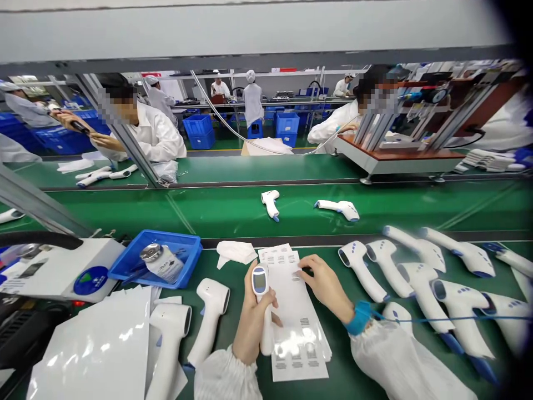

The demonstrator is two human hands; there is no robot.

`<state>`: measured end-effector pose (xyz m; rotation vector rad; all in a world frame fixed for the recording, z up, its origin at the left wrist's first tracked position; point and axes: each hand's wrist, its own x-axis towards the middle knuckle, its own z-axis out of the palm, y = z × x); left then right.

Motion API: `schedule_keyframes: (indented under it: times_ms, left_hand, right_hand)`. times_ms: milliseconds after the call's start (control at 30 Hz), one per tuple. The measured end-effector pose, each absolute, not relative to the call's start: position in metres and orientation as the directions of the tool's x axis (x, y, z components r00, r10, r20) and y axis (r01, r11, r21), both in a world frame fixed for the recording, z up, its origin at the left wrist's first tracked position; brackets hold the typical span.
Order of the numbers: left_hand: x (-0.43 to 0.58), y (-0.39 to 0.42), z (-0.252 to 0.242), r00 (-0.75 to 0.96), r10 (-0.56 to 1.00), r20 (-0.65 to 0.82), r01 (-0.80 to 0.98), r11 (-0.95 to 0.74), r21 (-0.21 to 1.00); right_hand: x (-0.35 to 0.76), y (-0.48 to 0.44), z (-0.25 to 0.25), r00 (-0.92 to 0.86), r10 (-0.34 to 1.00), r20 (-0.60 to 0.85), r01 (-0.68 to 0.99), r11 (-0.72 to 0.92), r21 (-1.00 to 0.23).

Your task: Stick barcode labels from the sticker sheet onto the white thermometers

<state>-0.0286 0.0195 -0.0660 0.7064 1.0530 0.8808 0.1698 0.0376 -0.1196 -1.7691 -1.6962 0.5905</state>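
My left hand (252,316) is wrapped around the handle of a white infrared thermometer (261,280), its small screen facing up. Beneath and beside it lies a sheet of labels (291,311), printed with small dark text blocks, on top of other sheets. At the sheet's upper right edge, the thumb and forefinger of my right hand (327,283) pinch at a printed label; whether it is lifted off the sheet I cannot tell. A blue wrist strap (360,318) with a cord circles my right wrist. Another thermometer (210,316) lies left of my left hand.
Several thermometers (420,278) lie at the right. A blue tray (189,272) holding a metal-capped bottle (164,264) stands at left, near glossy sheets (95,350). Two thermometers rest on the green conveyor belt (208,205). Co-workers sit beyond it, one by a wooden-based fixture (400,158).
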Motion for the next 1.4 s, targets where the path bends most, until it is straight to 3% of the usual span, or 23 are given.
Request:
schedule_keyframes:
  times_ms: [233,533,667,767,867,933,1000,1167,1400]
  left_hand:
    - [-0.005,0.029,-0.085,0.206,0.905,-0.371,-0.2,0.41,0.89]
    - [-0.005,0.035,-0.098,0.257,0.903,-0.344,-0.161,0.391,0.906]
    - [-0.004,0.035,-0.095,0.256,0.904,-0.342,-0.165,0.39,0.906]
    - [-0.004,0.036,-0.095,0.284,0.9,-0.33,-0.167,0.385,0.908]
    - [-0.005,0.034,-0.096,0.285,0.915,-0.286,-0.158,0.339,0.927]
    - [-0.006,0.03,-0.095,0.267,0.933,-0.24,-0.151,0.287,0.946]
    - [-0.008,0.024,-0.09,0.284,0.937,-0.202,-0.16,0.254,0.954]
    - [-0.012,0.006,-0.068,0.398,0.881,-0.256,-0.142,0.335,0.931]
    - [-0.018,-0.002,-0.054,0.367,0.885,-0.287,-0.084,0.339,0.937]
  right_hand:
    - [0.169,0.032,-0.143,0.172,0.977,0.123,0.686,-0.03,-0.727]
    - [0.167,0.045,-0.143,0.158,0.979,0.129,0.682,-0.014,-0.731]
    - [0.16,0.039,-0.128,0.083,0.979,0.188,0.728,0.069,-0.682]
    - [0.152,0.017,-0.108,-0.089,0.969,0.23,0.737,0.219,-0.64]
    - [0.148,-0.006,-0.083,-0.254,0.962,0.098,0.63,0.241,-0.738]
    - [0.147,-0.014,-0.066,-0.323,0.943,-0.082,0.471,0.085,-0.878]
    - [0.144,-0.014,-0.053,-0.321,0.936,-0.145,0.329,-0.033,-0.944]
    - [0.138,0.007,-0.039,-0.062,0.993,0.099,0.354,0.115,-0.928]
    - [0.133,0.018,-0.032,-0.092,0.99,0.107,0.322,0.131,-0.938]
